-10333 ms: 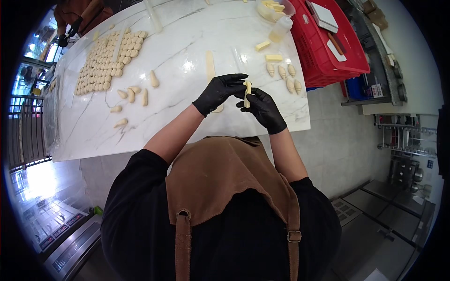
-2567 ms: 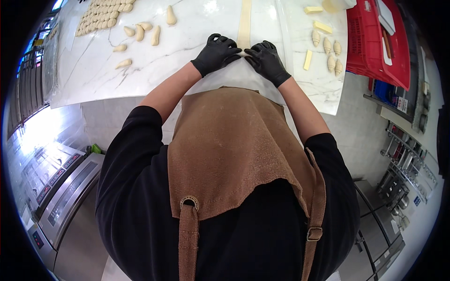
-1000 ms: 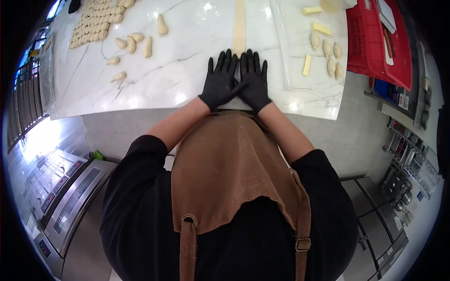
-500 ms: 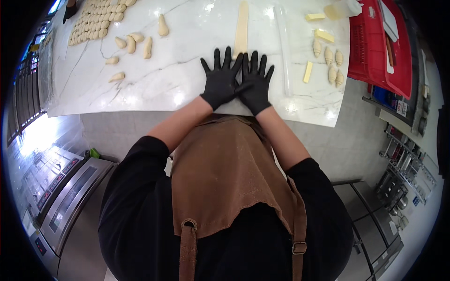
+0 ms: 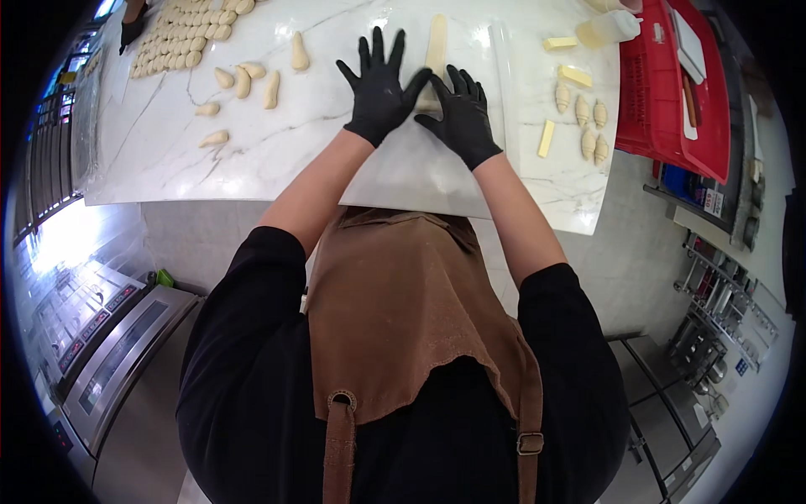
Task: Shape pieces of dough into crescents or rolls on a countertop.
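Note:
A long, flat strip of pale dough lies on the white marble table, pointing away from me. My left hand, in a black glove, is spread open just left of the strip, thumb toward it. Over the strip's near end and right side is my gloved right hand, fingers stretched and thumb apart. Both thumbs are close to the strip, and the hands hide part of its near end. To the right of the right hand lies a long, clear, narrow bar.
Rolled, ridged dough pieces and butter sticks lie at right, below a squeeze bottle. A red crate stands beyond the table's right edge. Tapered dough pieces lie at left, near many dough rolls.
My hands have moved apart from their crossed-thumb position. The left has gone forward and left; the right has shifted slightly right, its fingers closer together. More of the near strip shows between them.

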Motion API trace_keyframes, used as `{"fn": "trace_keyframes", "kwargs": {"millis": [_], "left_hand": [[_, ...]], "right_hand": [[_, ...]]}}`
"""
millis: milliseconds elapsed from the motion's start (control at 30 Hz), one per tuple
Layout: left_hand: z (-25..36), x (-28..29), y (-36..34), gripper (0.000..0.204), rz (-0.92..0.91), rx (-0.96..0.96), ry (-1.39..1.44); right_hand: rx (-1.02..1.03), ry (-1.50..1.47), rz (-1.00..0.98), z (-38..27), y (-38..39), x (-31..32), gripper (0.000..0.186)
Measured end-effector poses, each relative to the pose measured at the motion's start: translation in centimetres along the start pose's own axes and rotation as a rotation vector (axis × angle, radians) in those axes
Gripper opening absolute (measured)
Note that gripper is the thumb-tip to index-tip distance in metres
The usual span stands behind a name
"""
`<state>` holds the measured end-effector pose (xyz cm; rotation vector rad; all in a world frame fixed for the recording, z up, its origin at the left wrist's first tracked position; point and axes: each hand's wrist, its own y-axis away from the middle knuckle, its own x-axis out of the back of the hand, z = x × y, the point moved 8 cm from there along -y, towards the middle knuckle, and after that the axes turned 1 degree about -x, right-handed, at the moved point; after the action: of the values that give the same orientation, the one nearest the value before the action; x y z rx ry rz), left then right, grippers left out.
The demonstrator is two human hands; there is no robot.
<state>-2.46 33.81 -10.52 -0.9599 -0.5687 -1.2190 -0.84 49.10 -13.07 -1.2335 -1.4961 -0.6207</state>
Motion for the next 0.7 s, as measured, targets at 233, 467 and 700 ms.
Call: {"fn": "trace_keyframes", "kwargs": {"millis": [233,467,700], "left_hand": [[-3.8,7.3,3.5,0.055,0.149,0.056,0.170],[-5.0,8.7,7.4,0.038,0.131,0.210,0.422],[-0.1,12.7,1.9,0.033,0.197,0.000,0.566]], "right_hand": [[0.193,-0.075,-0.381,0.3,-4.4,-0.5,0.040],[-0.026,-0.499,-0.379,1.8,-14.9,6.8,0.035],[-0.235,-1.002,-0.590,-1.4,-17.0,12.3,0.039]]}}
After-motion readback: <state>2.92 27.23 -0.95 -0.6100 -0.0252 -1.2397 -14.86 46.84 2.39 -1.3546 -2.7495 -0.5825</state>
